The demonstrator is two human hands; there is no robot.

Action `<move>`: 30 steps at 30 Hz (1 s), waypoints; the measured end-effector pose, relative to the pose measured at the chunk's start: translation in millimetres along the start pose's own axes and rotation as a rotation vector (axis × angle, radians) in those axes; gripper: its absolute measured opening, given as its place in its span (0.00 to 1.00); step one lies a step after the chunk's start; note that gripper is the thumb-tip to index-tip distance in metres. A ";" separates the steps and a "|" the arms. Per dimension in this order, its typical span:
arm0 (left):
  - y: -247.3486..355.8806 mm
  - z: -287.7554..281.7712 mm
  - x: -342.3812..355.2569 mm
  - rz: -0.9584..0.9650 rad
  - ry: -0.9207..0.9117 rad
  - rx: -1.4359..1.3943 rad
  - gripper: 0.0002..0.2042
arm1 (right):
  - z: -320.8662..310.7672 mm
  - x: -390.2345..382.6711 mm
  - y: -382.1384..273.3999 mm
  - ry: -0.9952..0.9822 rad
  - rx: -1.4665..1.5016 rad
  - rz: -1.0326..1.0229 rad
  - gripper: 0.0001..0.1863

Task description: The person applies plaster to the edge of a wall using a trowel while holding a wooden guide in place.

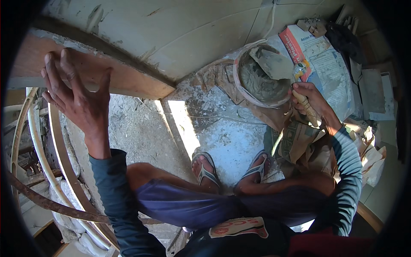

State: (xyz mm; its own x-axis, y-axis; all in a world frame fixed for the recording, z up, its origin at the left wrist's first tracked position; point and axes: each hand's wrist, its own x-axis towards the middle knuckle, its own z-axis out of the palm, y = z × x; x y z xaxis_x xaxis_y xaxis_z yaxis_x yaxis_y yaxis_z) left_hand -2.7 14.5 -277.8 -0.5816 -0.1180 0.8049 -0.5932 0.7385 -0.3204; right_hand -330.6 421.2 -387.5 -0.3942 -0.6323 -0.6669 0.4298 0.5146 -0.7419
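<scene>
My left hand (81, 92) is open, fingers spread, resting against a reddish-brown wooden board (132, 83) along the wall at the upper left. On the right, my right hand (314, 100) is closed round the pale wooden handle of a trowel (272, 63). Its flat grey blade lies over the mouth of a round bucket (236, 79), tilted and smeared with mortar. Wet grey mortar (257, 83) fills much of the bucket. Part of the mortar is hidden under the blade.
A red, white and blue plaster bag (329, 70) lies behind the bucket, and crumpled brown paper (302, 143) lies nearer me. Curved metal rails (62, 141) rise at my left. My sandalled feet (205, 169) stand on the dusty, white-stained floor (227, 147). A pale wall (188, 34) stands ahead.
</scene>
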 end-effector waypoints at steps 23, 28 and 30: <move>-34.4 -57.3 74.3 -0.100 -0.155 0.025 0.60 | 246.0 -67.5 -181.4 -0.517 0.101 -0.904 0.21; -33.2 -66.1 81.7 -0.087 -0.186 0.040 0.54 | 306.8 -53.9 -166.1 -0.156 -0.048 -1.175 0.18; -35.1 -70.1 82.6 -0.081 -0.190 0.046 0.49 | 331.6 -51.7 -161.9 -0.009 -0.071 -1.308 0.19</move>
State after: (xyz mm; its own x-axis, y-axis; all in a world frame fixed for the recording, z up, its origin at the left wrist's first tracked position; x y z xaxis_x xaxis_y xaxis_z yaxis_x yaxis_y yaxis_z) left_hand 9.1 25.4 -165.1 -0.6233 -0.3020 0.7213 -0.6645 0.6908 -0.2850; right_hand -110.4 178.5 -210.0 -0.4791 -0.6881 0.5449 -0.3079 -0.4496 -0.8385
